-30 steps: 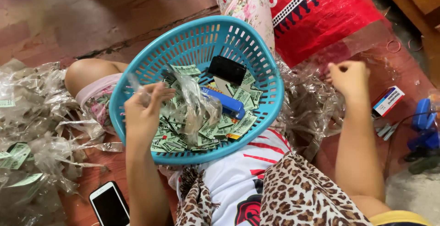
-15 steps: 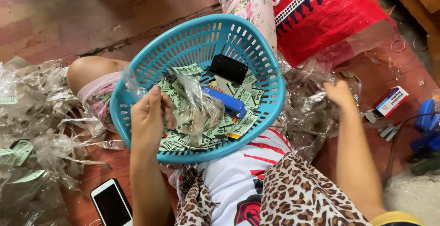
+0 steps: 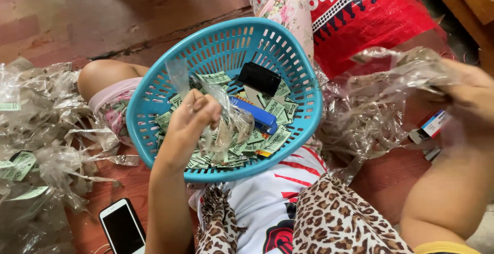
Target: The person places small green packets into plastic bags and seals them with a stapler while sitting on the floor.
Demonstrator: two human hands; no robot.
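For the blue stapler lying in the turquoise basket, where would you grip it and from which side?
Grip the blue stapler across its long narrow body, near the middle, coming from above: it lies roughly flat on the green paper slips, with the basket wall ringing it. The left hand and its clear plastic wrap crowd one end, so the end nearer the black object looks freer.
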